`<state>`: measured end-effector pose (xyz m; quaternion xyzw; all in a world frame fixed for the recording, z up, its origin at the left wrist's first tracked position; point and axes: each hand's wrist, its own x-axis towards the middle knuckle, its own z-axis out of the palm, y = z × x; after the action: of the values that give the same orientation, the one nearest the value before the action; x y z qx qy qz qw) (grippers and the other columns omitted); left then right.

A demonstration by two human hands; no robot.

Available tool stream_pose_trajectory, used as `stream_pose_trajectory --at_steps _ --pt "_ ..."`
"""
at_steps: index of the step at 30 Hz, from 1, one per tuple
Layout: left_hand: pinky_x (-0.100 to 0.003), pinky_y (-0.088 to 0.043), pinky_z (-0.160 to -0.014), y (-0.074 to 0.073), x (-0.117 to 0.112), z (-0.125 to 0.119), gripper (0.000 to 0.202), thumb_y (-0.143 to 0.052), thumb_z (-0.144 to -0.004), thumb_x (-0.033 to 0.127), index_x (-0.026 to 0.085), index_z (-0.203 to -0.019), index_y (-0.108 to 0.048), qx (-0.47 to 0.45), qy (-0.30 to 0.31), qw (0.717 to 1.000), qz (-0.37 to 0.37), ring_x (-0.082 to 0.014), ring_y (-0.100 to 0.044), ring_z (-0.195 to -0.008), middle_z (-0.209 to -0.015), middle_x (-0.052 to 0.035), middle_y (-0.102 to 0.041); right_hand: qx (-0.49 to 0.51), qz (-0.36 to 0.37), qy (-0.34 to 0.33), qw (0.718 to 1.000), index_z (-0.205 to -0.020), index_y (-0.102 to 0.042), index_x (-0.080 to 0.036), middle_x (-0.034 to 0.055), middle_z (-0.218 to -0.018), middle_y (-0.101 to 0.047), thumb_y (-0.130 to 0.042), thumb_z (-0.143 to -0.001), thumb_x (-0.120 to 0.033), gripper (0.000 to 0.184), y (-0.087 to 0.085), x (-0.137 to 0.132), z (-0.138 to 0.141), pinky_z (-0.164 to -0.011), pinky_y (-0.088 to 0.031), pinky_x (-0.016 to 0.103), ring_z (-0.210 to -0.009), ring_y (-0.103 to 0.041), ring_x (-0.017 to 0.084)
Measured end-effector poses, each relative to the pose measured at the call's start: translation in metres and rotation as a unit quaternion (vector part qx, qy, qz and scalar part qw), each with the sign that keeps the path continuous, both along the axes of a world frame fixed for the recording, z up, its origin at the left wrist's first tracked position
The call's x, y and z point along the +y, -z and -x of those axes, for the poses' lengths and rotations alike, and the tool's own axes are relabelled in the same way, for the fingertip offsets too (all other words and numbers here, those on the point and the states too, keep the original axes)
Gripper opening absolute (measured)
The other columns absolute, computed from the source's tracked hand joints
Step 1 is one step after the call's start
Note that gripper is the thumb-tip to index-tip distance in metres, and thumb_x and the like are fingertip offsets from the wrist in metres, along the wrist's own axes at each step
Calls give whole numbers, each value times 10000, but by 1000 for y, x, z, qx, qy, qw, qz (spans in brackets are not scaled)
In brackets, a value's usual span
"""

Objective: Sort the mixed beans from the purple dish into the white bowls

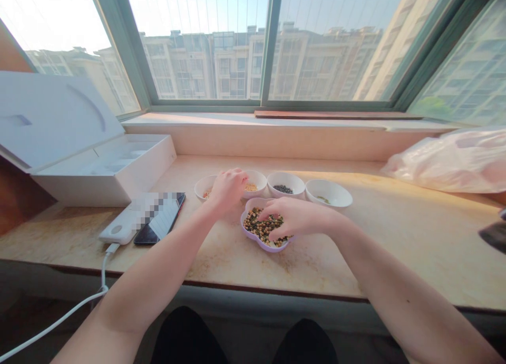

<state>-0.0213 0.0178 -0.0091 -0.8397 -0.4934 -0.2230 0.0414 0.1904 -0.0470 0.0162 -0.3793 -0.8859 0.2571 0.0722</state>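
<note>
My left hand (pixel 229 186) hangs over the row of small white bowls, fingers curled together at the rim of a bowl of yellowish beans (pixel 259 177); what they hold, if anything, is hidden. Partly behind it, at the row's left end, is a bowl with reddish bits (pixel 201 189). My right hand (pixel 290 216) reaches into a lilac flower-shaped bowl (pixel 261 245) of mixed beans (pixel 256 224), thumb and index finger apart over them. Black beans (pixel 283 189) lie in another white bowl. The right-end white bowl (pixel 339 195) has a few green ones.
At left stand an open white box (pixel 142 166), a white power bank (pixel 120 224) with a cable (pixel 103 277), and a dark phone (pixel 162 221). A plastic bag (pixel 454 161) lies at right. A dark object (pixel 494 235) shows at the right edge. Windows rise behind the counter (pixel 395 237).
</note>
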Motion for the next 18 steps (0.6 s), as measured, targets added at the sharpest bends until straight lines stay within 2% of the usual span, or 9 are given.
stream_pose_trajectory --at_steps 2,6,10,14,18 --pt "-361 -460 -853 1 3 1 327 -463 -996 172 162 -891 -773 27 -21 999 4 -240 -680 -913 -986 -114 -742 -52 -8 -10 999 -676 -684 -215 16 -667 -650 -782 -744 -302 148 -1 -2 2 -577 -356 329 -651 -554 177" --pt "-387 -454 -908 5 5 0 319 -462 -1005 195 171 -1106 -764 16 -33 999 2 -260 -689 -1034 -1127 -117 -755 -116 0 -2 993 -672 -615 -208 -8 -625 -589 -726 -769 -277 162 -1 -2 3 -544 -304 329 -590 -505 152" --pt "-400 -454 -942 7 4 0 319 -475 -1013 231 174 -1157 -754 -6 -16 1000 -5 -266 -685 -1069 -1150 -115 -757 -82 40 -12 996 -613 -572 -198 -11 -588 -544 -668 -766 -168 183 0 -1 6 -511 -290 316 -544 -466 128" --pt "-386 -470 -930 8 1 -1 313 -479 -1011 218 187 -1135 -764 -21 7 1000 9 -255 -694 -1035 -1127 -102 -761 -50 65 -19 996 -643 -628 -196 -21 -592 -552 -618 -758 -126 135 -1 0 7 -478 -309 278 -532 -490 119" --pt "-367 -480 -939 8 -2 -3 308 -490 -998 186 197 -1128 -770 -32 37 999 16 -243 -698 -1046 -1133 -91 -761 -35 66 2 997 -785 -744 -201 -5 -703 -682 -623 -739 -107 160 1 4 5 -515 -397 262 -603 -599 147"
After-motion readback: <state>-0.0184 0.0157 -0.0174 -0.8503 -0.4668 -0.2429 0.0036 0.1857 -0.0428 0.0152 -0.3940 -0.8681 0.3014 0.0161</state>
